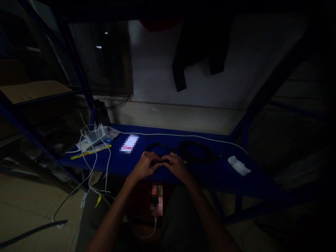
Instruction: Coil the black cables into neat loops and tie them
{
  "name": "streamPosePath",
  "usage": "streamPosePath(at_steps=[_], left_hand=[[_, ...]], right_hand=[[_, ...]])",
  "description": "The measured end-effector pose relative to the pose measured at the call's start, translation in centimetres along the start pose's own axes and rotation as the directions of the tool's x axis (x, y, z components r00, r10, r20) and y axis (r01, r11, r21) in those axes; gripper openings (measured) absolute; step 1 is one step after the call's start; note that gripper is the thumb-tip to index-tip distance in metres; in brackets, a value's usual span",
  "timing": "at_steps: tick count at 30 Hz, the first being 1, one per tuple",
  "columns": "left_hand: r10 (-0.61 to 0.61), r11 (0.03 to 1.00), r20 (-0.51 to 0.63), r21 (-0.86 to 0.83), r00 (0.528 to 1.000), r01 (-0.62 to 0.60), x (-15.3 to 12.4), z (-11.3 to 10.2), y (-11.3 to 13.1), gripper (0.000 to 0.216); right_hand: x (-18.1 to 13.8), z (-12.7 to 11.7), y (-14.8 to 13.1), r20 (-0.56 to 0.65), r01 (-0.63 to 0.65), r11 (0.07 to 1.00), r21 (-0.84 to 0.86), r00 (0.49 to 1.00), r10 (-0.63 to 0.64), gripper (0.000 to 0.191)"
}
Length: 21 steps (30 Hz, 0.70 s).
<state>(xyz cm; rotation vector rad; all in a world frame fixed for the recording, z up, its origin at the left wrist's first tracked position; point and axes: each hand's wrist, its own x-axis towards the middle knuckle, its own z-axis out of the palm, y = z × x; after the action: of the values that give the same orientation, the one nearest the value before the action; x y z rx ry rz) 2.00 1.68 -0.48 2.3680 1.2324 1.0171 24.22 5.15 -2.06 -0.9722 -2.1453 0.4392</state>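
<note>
Both my hands meet over the front edge of the blue shelf. My left hand is closed on a thin black cable, its thumb and fingers pinching it. Close beside it, my right hand also grips the black cable, and the fingertips of the two hands nearly touch. From the hands the cable loops back onto the shelf. To the right of my right hand lies a coiled bundle of black cable, dim against the dark blue surface.
A power strip with tangled white cords and a yellow strip sit at left. Near them lies a lit phone. A crumpled white tissue is at right. Another blurred device with a white cable is between my legs.
</note>
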Motion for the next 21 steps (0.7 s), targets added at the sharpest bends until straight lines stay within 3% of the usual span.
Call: streamPosePath(at_steps=[11,21], left_hand=[[0.034,0.997,0.004,0.069,0.999,-0.034,0.11,0.27,0.68,0.022],[0.008,0.998,-0.013,-0.065,1.0,-0.008,0.03,0.23,0.77,0.016]], right_hand=[[0.11,0.09,0.15,0.002,0.047,0.999,-0.005,0.999,-0.047,0.02],[-0.01,0.18,0.11,-0.043,0.04,0.999,-0.003,0.998,-0.041,0.013]])
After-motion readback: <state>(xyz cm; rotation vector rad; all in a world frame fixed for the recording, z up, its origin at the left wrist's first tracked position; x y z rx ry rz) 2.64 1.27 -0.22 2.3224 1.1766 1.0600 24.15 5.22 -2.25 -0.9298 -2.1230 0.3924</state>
